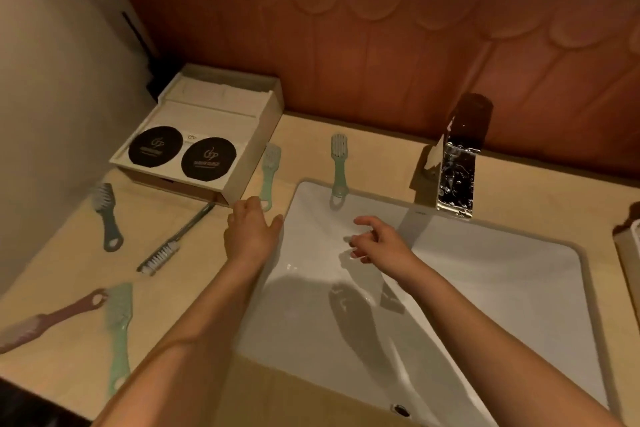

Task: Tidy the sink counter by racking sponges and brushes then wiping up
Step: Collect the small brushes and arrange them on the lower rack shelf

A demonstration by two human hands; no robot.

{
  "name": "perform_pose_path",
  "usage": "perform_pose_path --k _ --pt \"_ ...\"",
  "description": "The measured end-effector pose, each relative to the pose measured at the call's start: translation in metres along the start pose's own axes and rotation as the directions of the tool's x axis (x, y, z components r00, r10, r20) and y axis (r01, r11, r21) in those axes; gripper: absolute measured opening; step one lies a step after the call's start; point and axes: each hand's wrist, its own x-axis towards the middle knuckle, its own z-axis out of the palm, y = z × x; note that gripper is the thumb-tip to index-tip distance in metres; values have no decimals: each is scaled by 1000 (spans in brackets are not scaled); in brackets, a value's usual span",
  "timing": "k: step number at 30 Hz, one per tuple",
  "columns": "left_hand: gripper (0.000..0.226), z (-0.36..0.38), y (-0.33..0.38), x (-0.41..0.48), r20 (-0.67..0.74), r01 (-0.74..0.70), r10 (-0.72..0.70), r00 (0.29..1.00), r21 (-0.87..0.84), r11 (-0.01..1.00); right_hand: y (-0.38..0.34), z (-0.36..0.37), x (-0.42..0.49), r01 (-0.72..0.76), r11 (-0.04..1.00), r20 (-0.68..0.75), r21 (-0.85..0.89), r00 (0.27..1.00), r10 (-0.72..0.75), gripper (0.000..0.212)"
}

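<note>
Six plastic brushes lie flat on a matte beige counter [69, 270] around a glossy white sink [485, 288]; both hands are empty
The left hand [251, 232] hangs at the sink's left rim, grip loose, fingers bent down just beside the loop end of a mint brush [269, 173] that lies along a cream box [256, 135]; I cannot tell whether they touch it. The right hand [377, 243] hovers over the basin, grip spread. A second mint brush [337, 163] lies on the back rim, its loop over the basin. To the left lie a grey brush [105, 215], a thin brush [173, 243] with white bristles, a pink brush [45, 322] and a long mint brush [119, 333]. The box holds two black round discs [156, 146]. A square chrome tap [453, 177] stands behind the sink, before a reddish scalloped wall [346, 45]
</note>
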Motion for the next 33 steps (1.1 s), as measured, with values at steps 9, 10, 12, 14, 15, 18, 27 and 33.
perform_pose_path --k 9,10,12,14,15,18,27,33 --pt "49 1 11 41 -6 -46 46 999 51 998 -30 28 65 -143 980 -159 140 973 165 21" --pt "48 2 12 41 -10 -41 41 999 54 998 -32 28 69 -156 982 -172 105 970 172 23" --pt "45 4 14 43 -13 -32 33 999 76 997 -36 28 77 -187 978 -193 88 961 201 31" --pt "43 5 15 47 -9 -23 24 1000 93 995 -39 30 84 -219 966 -196 139 950 243 28" --pt "42 5 15 48 -6 -15 16 1000 94 995 -40 30 85 -228 958 -191 174 947 260 24" --pt "40 5 16 54 13 -9 7 1000 95 995 -42 32 87 -213 935 -173 284 948 268 28" --pt "35 -7 22 63 203 -36 0 979 169 985 -35 34 55 -35 964 -149 263 986 76 31" --pt "34 -5 12 44 278 -30 -8 961 132 991 -8 27 11 132 989 -141 64 983 -122 32"
